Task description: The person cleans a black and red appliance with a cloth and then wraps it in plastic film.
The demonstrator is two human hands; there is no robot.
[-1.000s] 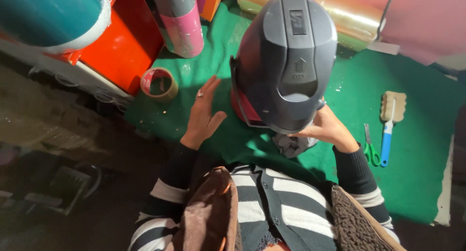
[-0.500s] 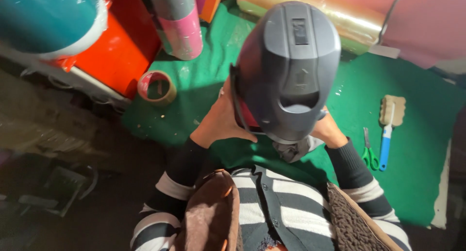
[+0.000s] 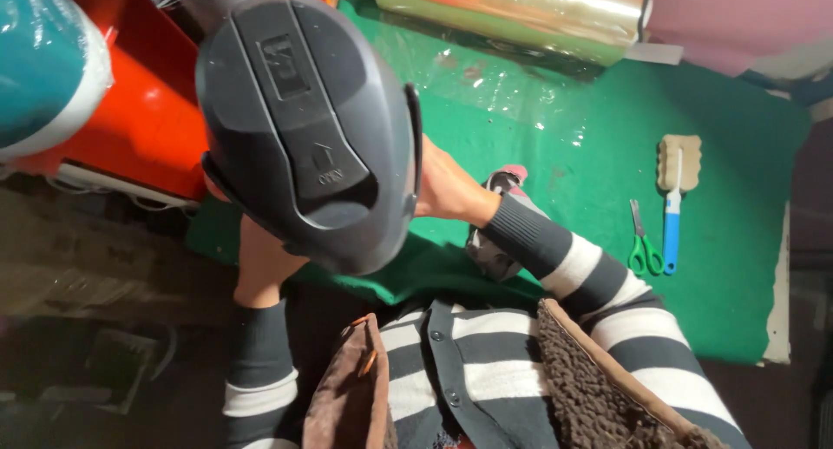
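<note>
A dark grey helmet (image 3: 304,128) with a raised panel on top fills the upper left of the head view, lifted close to the camera above the green mat (image 3: 564,137). My left hand (image 3: 259,256) reaches up under its left side, with the fingers hidden behind the shell. On the right side my right hand (image 3: 444,191) grips the rim. Both arms wear black-and-white striped sleeves. A grey padded piece with a pink edge (image 3: 496,232) lies below my right wrist.
On the mat to the right lie green scissors (image 3: 644,248) and a brush with a blue handle (image 3: 674,193). A gold foil roll (image 3: 521,15) lies at the back. A red object (image 3: 139,128) and a teal roll (image 3: 43,58) stand at the left.
My left hand left the mat and went to the helmet's side. The helmet rose from the mat toward the camera, held in both hands.
</note>
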